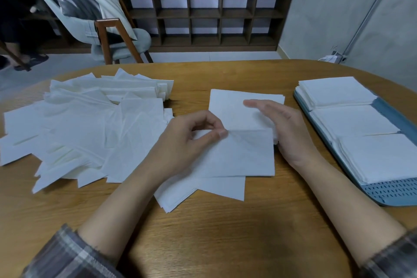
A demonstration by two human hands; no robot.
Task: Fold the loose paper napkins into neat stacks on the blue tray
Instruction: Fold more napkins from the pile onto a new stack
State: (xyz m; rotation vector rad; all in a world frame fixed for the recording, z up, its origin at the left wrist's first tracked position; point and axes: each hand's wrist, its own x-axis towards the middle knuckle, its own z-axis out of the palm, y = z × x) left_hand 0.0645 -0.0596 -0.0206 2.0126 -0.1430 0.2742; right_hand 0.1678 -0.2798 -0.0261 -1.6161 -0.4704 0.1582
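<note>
the oval wooden worktop (225, 221) carries a loose heap of white paper napkins (85, 124) at left and a blue plastic tray (392, 194) of folded stacks at right. between them the left hand (191, 140) pinches the half-folded white napkin (243, 153); the right hand (284, 126), open and flat, steadies its right edge. uneven pinching could skew the crease.

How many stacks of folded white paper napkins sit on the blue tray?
3, in a row along the blue tray: far stack, middle stack, near stack. None appears hidden.
</note>
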